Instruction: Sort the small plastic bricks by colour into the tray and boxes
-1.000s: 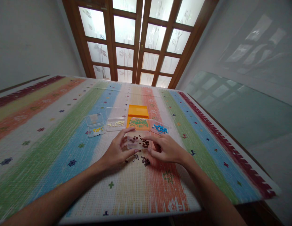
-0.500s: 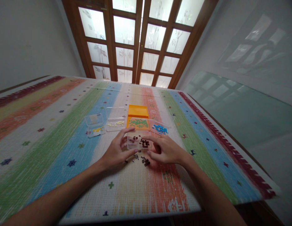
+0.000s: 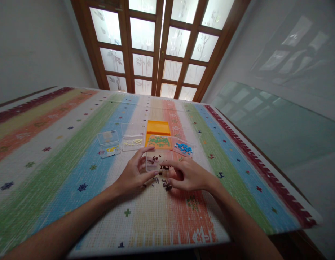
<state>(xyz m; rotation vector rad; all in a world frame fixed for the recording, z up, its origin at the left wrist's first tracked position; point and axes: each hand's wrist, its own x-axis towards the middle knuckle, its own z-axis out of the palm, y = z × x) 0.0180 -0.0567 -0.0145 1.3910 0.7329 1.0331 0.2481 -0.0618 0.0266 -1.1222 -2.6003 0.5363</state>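
My left hand (image 3: 132, 175) grips the left side of a clear plastic box (image 3: 151, 168), its thumb along the near edge. Dark brown pieces (image 3: 155, 158) lie inside the box. My right hand (image 3: 187, 174) reaches over the box's right part with its index finger stretched over the brown pieces and its thumb apart, lower down. Whether anything is between its fingers I cannot make out. More dark pieces (image 3: 156, 180) are scattered on the cloth just in front of the box, some beside my right thumb.
Behind the hands stand an orange box (image 3: 158, 127), a clear tray of green pieces (image 3: 159, 141), one of blue pieces (image 3: 184, 147), one of cream pieces (image 3: 133, 143) and one of yellow pieces (image 3: 112, 149). A striped cloth (image 3: 102, 224) covers the table.
My right index finger has moved slightly down and left over the brown pieces, covering more of them. My left hand and the box have stayed in place.
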